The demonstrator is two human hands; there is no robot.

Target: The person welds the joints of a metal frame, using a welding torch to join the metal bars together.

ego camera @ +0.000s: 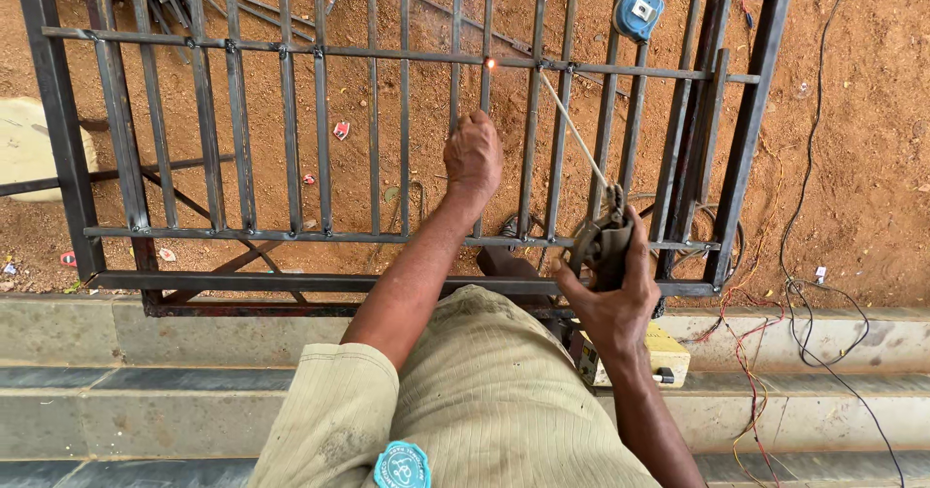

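While my left hand (473,158) grips one bar (457,100), my right hand (610,289) clamps the holder (599,241); one rod (573,129), one blue disc (637,13), wires (804,294) nearby.

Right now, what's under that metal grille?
Under the grille lies red dirt, paper scraps and wires. The left hand and arm hide part of it.

A round teal badge (402,466) with pale markings sits on the beige shirt at the bottom centre of the frame. At upper right, a small white square label (641,8) sits on a blue round-cornered casing (636,15) lying on the metal grille.
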